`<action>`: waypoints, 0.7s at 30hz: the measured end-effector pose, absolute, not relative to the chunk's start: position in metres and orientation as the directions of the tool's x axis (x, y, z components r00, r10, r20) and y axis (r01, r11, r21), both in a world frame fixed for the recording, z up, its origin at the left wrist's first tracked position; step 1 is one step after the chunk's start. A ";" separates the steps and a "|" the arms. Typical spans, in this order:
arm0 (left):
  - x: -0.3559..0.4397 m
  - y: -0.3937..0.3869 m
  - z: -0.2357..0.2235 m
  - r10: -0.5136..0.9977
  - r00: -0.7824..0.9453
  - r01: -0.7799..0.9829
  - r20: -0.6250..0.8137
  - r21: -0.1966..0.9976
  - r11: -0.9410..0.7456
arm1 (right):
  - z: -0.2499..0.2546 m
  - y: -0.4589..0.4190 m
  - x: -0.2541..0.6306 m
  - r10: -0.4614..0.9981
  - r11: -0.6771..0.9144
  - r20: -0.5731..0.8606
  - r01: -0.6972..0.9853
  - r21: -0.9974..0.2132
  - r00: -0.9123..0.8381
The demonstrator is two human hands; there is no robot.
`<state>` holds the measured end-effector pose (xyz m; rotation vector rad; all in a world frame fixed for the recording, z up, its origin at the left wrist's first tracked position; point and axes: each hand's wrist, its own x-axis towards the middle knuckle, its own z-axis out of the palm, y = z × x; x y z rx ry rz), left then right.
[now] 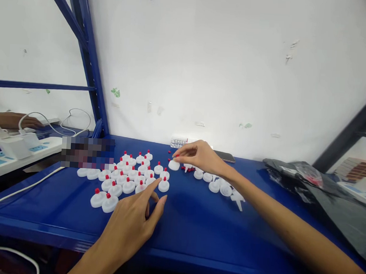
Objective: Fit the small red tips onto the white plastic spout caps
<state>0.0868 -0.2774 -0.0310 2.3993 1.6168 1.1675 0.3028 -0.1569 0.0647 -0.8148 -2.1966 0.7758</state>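
Several white plastic caps with red tips [127, 175] stand clustered on the blue shelf top [190, 220]. My left hand [134, 225] rests beside them, fingers stretched out, index finger reaching toward a capped piece [164, 185]. My right hand [200, 156] is farther back, fingers pinched on a small red tip above a plain white cap [174, 165]. More white caps without tips [217, 184] lie in a row under my right wrist, and a few loose red tips [187, 169] lie near them.
A dark plastic bag [316, 190] lies at the right. A phone [225, 157] and a clear strip [179, 143] sit by the white wall. Left, white power strips [21, 150] with cables, and another person's hand [22, 121]. Blue rack posts [91, 65] rise behind.
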 end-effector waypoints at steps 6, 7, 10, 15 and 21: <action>0.086 -0.278 -0.031 0.787 0.236 0.785 0.569 0.366 -0.500 | 0.044 -0.117 0.269 0.766 0.642 0.410 0.562 -0.521 -0.495; 0.086 -0.278 -0.031 0.780 0.241 0.783 0.577 0.360 -0.508 | 0.039 -0.112 0.261 0.768 0.640 0.396 0.575 -0.509 -0.503; 0.087 -0.278 -0.031 0.771 0.249 0.781 0.587 0.349 -0.518 | 0.026 -0.104 0.244 0.771 0.634 0.347 0.595 -0.493 -0.533; 0.086 -0.278 -0.032 0.771 0.251 0.783 0.586 0.345 -0.517 | 0.020 -0.102 0.242 0.768 0.633 0.285 0.614 -0.472 -0.573; 0.085 -0.278 -0.033 0.764 0.252 0.779 0.594 0.344 -0.524 | 0.051 -0.110 0.274 0.763 0.646 0.288 0.691 -0.324 -0.578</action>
